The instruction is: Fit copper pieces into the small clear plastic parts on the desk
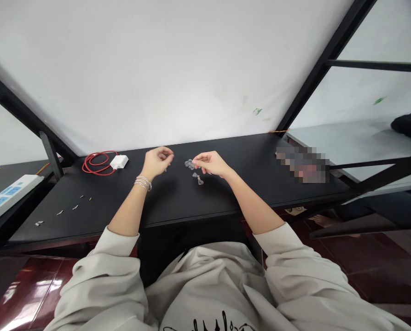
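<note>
A clear, lobed, plastic-like piece [190, 164] is apparently being handled, pinched by the right hand [212, 163]; steadiness seems required. The left hand's [156, 162] fingers are curled, contents unclear.

In your right hand [215, 163], glossy clear pieces [188, 164] are looking like plastic. Beneath, the tabletop [177, 197] is showing a smooth, matt finish. You are wearing matt cloth sleeves [105, 276] and shiny metallic bangles [143, 183]. Far left, the adapter [120, 162] is looking smooth and plastic; near left, floor tiles [43, 280] are gleaming.
</note>
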### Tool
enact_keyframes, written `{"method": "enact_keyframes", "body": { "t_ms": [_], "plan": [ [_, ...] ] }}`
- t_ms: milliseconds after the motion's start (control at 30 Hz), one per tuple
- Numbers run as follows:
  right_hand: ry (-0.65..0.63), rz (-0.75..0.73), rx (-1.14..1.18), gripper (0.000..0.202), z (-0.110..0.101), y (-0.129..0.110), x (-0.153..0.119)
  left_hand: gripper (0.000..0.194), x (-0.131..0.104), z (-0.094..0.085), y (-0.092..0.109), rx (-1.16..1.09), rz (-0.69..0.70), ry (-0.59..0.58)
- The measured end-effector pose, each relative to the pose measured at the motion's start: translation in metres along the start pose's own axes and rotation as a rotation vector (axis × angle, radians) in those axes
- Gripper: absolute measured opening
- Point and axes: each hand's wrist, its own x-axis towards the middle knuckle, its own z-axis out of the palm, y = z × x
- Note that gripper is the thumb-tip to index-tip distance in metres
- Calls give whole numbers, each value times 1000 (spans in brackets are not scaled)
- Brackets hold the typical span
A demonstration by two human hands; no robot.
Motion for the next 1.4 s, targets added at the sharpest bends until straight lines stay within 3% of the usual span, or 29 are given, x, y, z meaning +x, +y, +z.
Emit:
{"method": "enact_keyframes", "body": {
  "t_ms": [67,200,300,467,633,967,1133,1233,1400],
  "plan": [
    [21,2,-24,25,-1,2,1,16,8,-13,-14,101,-78,77],
    [40,-1,-63,23,-2,4,3,12,14,-20,-31,333,-121,4],
    [36,5,-87,24,-3,4,3,13,12,-15,-31,454,-101,-53],
    [-66,47,-197,21,-10,9,4,14,8,-6,-27,461,-176,-182],
    [-215,114,-378,25,-16,13,3,13,8,-6,-28,461,-186,-184],
    [-237,169,-453,22,-16,9,1,7,9,-8,-30,451,-80,-40],
    [-217,157,-415,22,-13,11,2,13,5,0,-21,333,85,-48],
    [-217,139,-383,24,-11,11,1,19,-2,11,-9,204,150,-121],
    [-224,139,-439,19,-6,7,0,27,-15,32,8,132,168,-361]
  ]
}}
